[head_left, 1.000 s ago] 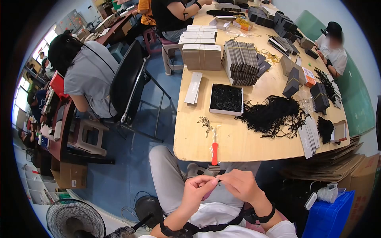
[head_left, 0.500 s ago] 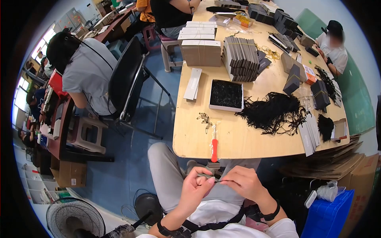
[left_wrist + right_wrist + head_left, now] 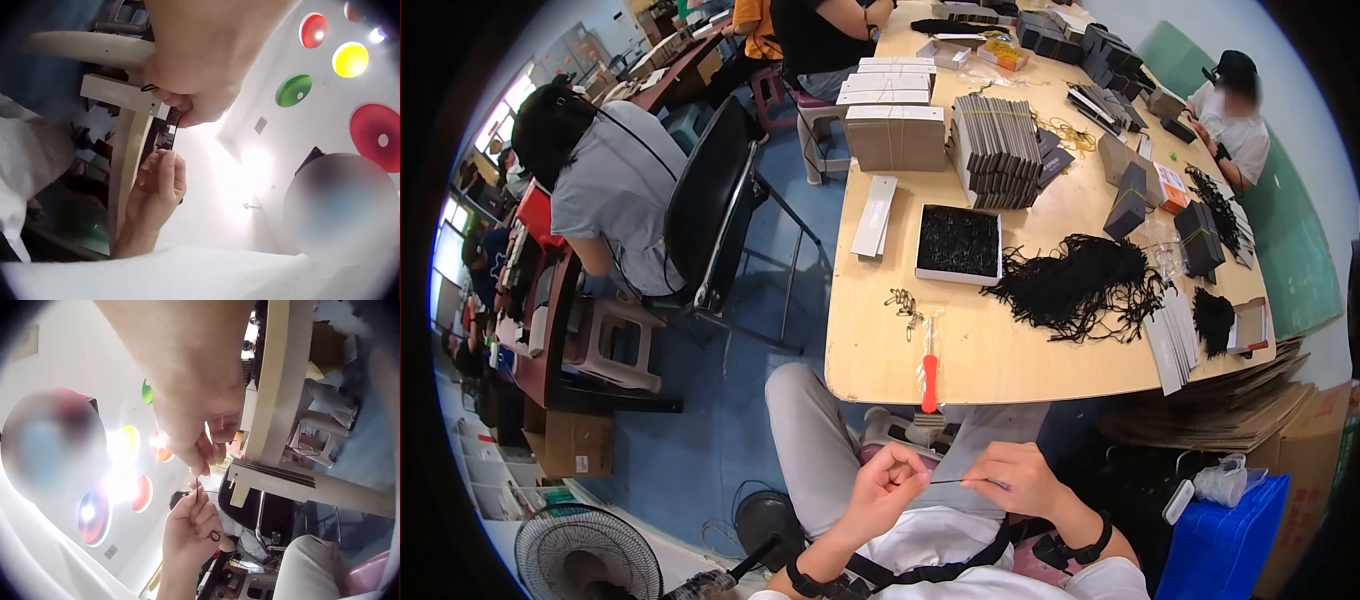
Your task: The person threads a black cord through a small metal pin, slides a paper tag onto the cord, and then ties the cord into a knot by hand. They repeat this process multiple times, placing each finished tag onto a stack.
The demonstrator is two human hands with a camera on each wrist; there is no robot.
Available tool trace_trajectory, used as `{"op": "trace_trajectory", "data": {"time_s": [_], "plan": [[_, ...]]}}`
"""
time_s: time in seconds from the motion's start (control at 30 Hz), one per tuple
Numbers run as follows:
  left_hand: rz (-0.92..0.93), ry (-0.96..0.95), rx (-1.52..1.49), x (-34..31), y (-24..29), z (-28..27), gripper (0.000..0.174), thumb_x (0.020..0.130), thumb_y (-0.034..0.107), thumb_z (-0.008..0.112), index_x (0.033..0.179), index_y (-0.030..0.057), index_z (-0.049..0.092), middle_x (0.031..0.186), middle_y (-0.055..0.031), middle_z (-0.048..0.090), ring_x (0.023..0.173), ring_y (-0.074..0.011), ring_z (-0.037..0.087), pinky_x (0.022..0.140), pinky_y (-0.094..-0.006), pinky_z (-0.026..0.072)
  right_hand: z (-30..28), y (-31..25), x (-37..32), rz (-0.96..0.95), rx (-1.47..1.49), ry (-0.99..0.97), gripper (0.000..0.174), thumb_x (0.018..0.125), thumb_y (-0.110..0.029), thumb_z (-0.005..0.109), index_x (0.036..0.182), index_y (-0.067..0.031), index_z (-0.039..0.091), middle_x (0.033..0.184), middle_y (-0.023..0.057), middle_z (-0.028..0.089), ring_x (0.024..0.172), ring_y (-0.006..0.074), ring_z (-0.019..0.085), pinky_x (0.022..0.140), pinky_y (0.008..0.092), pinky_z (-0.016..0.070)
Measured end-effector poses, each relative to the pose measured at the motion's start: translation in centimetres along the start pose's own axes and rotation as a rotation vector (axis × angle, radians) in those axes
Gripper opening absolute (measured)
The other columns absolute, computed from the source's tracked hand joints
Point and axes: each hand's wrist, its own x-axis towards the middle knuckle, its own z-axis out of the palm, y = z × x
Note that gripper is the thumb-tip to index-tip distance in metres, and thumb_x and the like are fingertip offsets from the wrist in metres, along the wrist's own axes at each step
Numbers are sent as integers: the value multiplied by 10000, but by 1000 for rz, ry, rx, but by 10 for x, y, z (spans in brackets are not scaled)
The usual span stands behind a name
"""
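Between the two hands a thin black cord [image 3: 946, 482] is stretched over the lap, in front of the table edge. My left hand [image 3: 887, 490] pinches one end with curled fingers; a small black loop [image 3: 214, 536] sticks out of that hand in the right wrist view. The other end is pinched by my right hand [image 3: 1018, 480], thumb against fingertips. In the left wrist view the cord [image 3: 177, 128] runs from the left fingers to the right hand [image 3: 159, 187]. Whatever lies inside the fists is hidden.
On the table [image 3: 865, 350] are a red-handled tool [image 3: 929, 383], metal clips [image 3: 903, 308], a box of black pieces [image 3: 959, 243], a heap of black cords [image 3: 1075, 285] and stacked grey cards [image 3: 997, 150]. A fan [image 3: 588, 555] stands at lower left, a blue bin [image 3: 1225, 535] at lower right.
The hands have moved apart from nearly touching, and the black cord now shows stretched between them. The head view has shifted slightly.
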Motion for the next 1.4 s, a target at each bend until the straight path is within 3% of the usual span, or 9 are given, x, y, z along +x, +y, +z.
{"op": "trace_trajectory", "data": {"time_s": [0.17, 0.23, 0.47, 0.63, 0.77, 0.97, 1.03, 1.13, 1.4], "plan": [[45, -50, 1, 2, 2, 1, 97, 894, -14, 555, 959, 30, 500, 618, 69, 391, 526, 1, 313, 485, -184, 243, -10, -3, -3, 30, 17, 31, 82, 714, -63, 739, 738, -42, 664, 676, 57, 605, 576, 194, 590, 490, 284, 450], [65, -25, 345, 5, 10, 2, 115, 908, 0, 538, 1021, 10, 545, 659, 22, 499, 564, -26, 460, 530, -182, 355, -16, -5, -1, 55, 70, 64, 85, 709, -48, 740, 742, -34, 663, 678, 62, 608, 581, 191, 593, 493, 278, 449], [42, 21, 409, -7, 10, -15, 163, 914, 18, 528, 1046, -32, 609, 901, -79, 654, 789, -128, 634, 678, -215, 488, -27, -14, -6, 116, 163, 74, 137, 680, -34, 766, 789, -23, 683, 697, 66, 620, 589, 187, 589, 500, 261, 451], [37, 282, 123, -8, -2, -18, 144, 871, 7, 601, 1008, -35, 606, 906, -96, 657, 807, -134, 637, 690, -238, 505, -25, -7, -12, 155, 146, 73, 152, 679, -30, 771, 808, -22, 692, 707, 65, 627, 599, 181, 585, 494, 259, 445], [33, 342, 161, -7, -3, -28, 124, 853, 8, 627, 969, -24, 597, 858, -81, 645, 789, -131, 632, 672, -246, 500, -25, -1, -13, 197, 117, 53, 140, 689, -40, 772, 800, -22, 689, 709, 65, 625, 611, 175, 573, 482, 258, 434], [-156, 361, -309, -4, -12, -34, 152, 844, 7, 613, 987, 48, 583, 871, -31, 611, 798, -119, 593, 643, -222, 453, -18, 6, -18, 269, 133, 52, 128, 706, -53, 765, 797, -18, 682, 714, 56, 624, 614, 160, 560, 477, 257, 419], [-247, 215, -896, -2, -14, -33, 201, 842, 11, 586, 1026, 91, 595, 886, 0, 566, 787, -86, 522, 642, -203, 412, -17, 12, -22, 300, 133, 57, 126, 708, -51, 763, 795, -17, 679, 716, 55, 624, 609, 155, 557, 480, 255, 417], [-354, -54, -1276, 0, -13, -31, 264, 833, -1, 566, 1069, 113, 600, 868, 12, 517, 736, -76, 449, 623, -196, 375, -15, 20, -29, 343, 161, 81, 103, 721, -33, 748, 787, -12, 672, 721, 59, 625, 606, 139, 557, 499, 241, 419], [-183, 61, -1093, 2, -28, -26, 272, 829, -14, 575, 1077, 99, 576, 867, 4, 517, 674, -66, 420, 586, -199, 355, -7, 38, -54, 471, 577, 209, 51, 780, 9, 685, 796, 10, 637, 769, 53, 609, 627, 88, 538, 545, 208, 414]]}}
